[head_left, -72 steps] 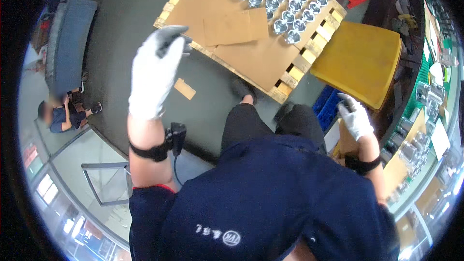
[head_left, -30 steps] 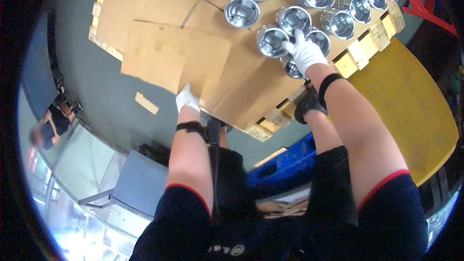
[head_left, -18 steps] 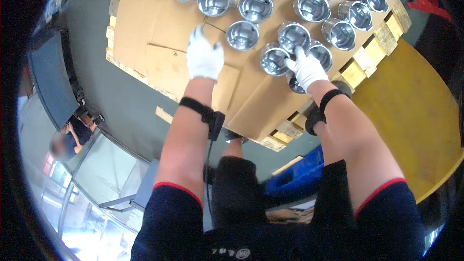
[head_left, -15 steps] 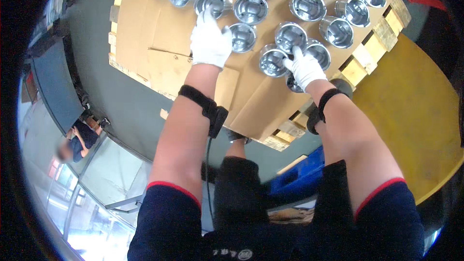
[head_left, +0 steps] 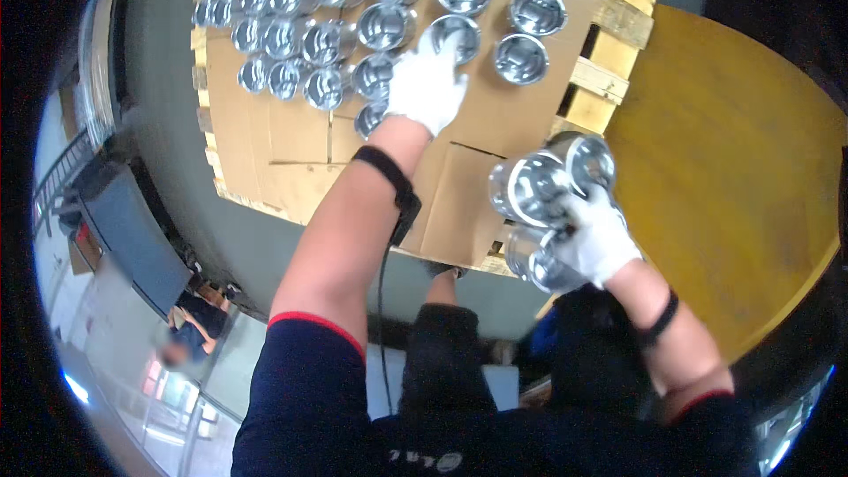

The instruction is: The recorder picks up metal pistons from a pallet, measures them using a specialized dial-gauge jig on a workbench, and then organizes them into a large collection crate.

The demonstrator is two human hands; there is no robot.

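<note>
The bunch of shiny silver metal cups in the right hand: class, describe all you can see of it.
The bunch of shiny silver, round metal cups shows at least three pieces, close together and tilted differently. Each looks polished, with a bright rim and smooth, reflective hollow inside. The white-gloved right hand grips them, fingers at their open ends. In view, they overlap the near right corner of the cardboard-covered wooden pallet, with a flat yellow surface to their right.
</note>
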